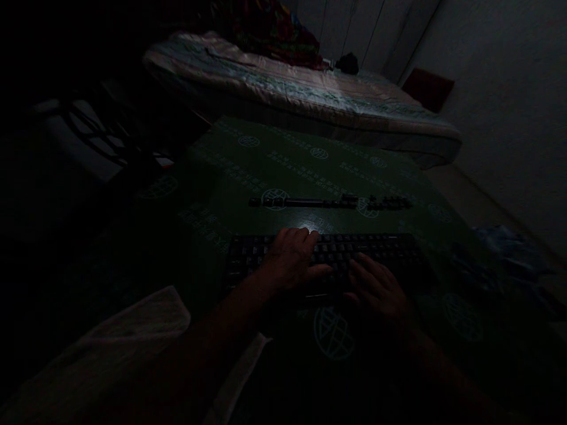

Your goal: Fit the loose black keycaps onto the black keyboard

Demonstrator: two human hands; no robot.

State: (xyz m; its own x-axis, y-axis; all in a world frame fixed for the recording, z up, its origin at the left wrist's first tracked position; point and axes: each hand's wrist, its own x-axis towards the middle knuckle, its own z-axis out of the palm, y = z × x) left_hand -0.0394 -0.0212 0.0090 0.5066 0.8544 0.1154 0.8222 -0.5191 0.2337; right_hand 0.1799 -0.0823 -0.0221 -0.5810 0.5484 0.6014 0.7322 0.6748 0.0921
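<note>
A black keyboard [345, 243] lies on a green table top [230, 159] printed with pale globes and lettering. My left hand [295, 257] rests across its left-middle keys, fingers reaching to the far edge and thumb held apart to the right. On the keys right of centre lies my right hand [374, 283], its fingers extended forward. Neither hand shows anything in its grasp, though the dim light hides the fingertips. Just beyond the keyboard, several loose black keycaps [268, 202] are laid out in a line, with a long spacebar [303, 202] among them.
A pale cloth or sheet [146, 313] lies at lower left, partly under my left forearm. Dark bundled items [509, 248] are at the right. Past the table stands a bed with a striped mattress [283, 82]. A dark chair-like frame [95, 133] is at left.
</note>
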